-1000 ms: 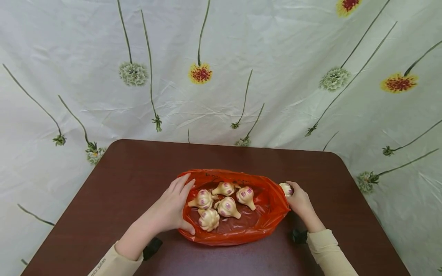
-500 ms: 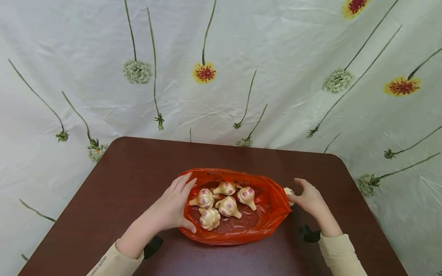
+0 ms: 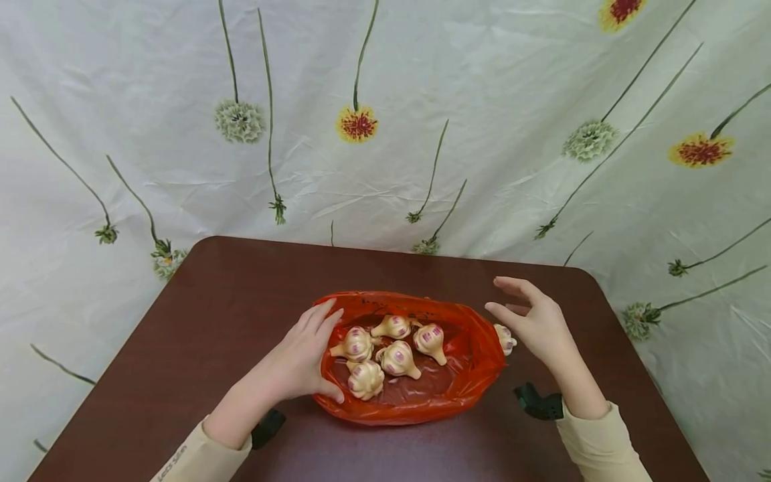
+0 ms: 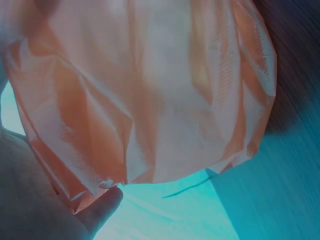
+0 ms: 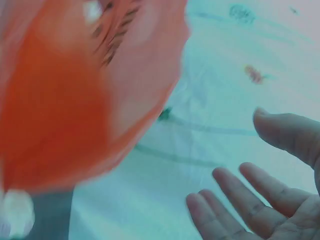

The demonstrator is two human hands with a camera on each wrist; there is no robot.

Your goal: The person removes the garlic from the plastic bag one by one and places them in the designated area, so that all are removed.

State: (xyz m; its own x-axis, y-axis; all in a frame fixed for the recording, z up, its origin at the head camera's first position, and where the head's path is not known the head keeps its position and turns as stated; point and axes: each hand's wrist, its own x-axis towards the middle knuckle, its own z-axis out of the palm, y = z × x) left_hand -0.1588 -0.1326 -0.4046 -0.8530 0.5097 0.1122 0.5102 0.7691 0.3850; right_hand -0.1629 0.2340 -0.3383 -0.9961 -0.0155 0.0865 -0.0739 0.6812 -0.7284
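A red plastic bag stands on the table with its mouth wide. Inside are several garlic bulbs with purple markings, mostly toward the left. My left hand holds the bag's left end, fingers and thumb spread around the rim; the left wrist view shows the thumb at the rim. To the right, my right hand is raised, holding nothing, fingers and thumb apart. Close below it, just outside the bag's right end, lies one more garlic bulb, partly hidden by the bag.
The dark brown table has its far edge behind the bag. Beyond it hangs a pale floral cloth. A black wrist device sits on the right wrist, and another black one by the left.
My right hand has let go of the garlic bulb outside the bag, then drawn back and risen, fingers spreading. My left hand keeps its place on the bag.
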